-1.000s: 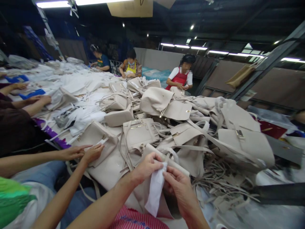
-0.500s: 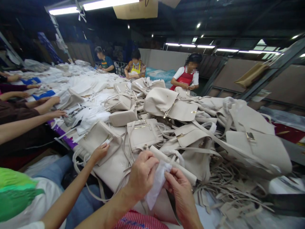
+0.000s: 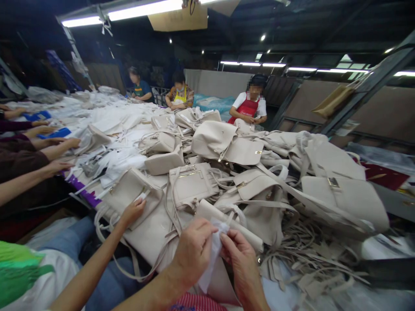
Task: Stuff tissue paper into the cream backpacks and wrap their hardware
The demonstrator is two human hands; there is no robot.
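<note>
A white sheet (image 3: 209, 272) is hanging between the two hands, over the nearest beige bag (image 3: 223, 283). The left hand (image 3: 194, 244) is pinching the sheet's upper part; the right hand (image 3: 238, 255) is gripping its right edge between thumb and fingers. Beyond the sheet, a zipped bag (image 3: 194, 185) is lying face up, its contents hidden. Left of the sheet, a co-worker's hand (image 3: 134, 211) is resting against a tilted bag (image 3: 125, 190). Right of the sheet, a buckled bag (image 3: 343, 201) is lying flap down, hiding its inside.

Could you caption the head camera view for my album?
The left hand and right hand pinch a thin white sheet near a heap of beige handbags.
</note>
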